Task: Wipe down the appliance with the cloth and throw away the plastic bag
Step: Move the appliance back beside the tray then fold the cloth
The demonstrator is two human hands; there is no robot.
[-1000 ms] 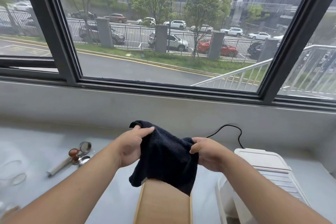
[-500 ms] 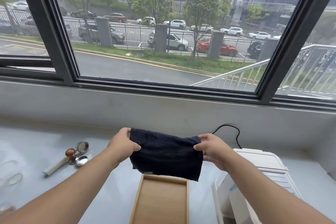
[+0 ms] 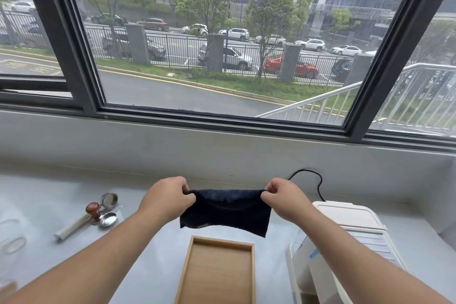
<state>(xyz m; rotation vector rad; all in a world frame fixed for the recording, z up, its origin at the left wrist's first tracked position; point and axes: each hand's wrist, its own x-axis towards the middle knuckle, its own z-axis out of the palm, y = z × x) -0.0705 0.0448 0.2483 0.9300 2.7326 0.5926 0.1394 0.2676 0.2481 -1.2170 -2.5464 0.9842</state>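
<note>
Now the cloth (image 3: pixel 225 210) hangs stretched flat between the left hand (image 3: pixel 167 198) and right hand (image 3: pixel 286 201), each pinching a top corner; a second ago it was bunched. It looks ready for wiping the appliance (image 3: pixel 345 229) just beside the right forearm.

The wooden tray (image 3: pixel 217 276) is cut off by the bottom edge. The appliance (image 3: pixel 350 219) is partly hidden by the right forearm (image 3: pixel 365 264).

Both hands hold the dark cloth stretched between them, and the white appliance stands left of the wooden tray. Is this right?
Not fully. The head view shows the white appliance right of the wooden tray, not left. The left hand and right hand do hold the dark cloth stretched between them.
</note>
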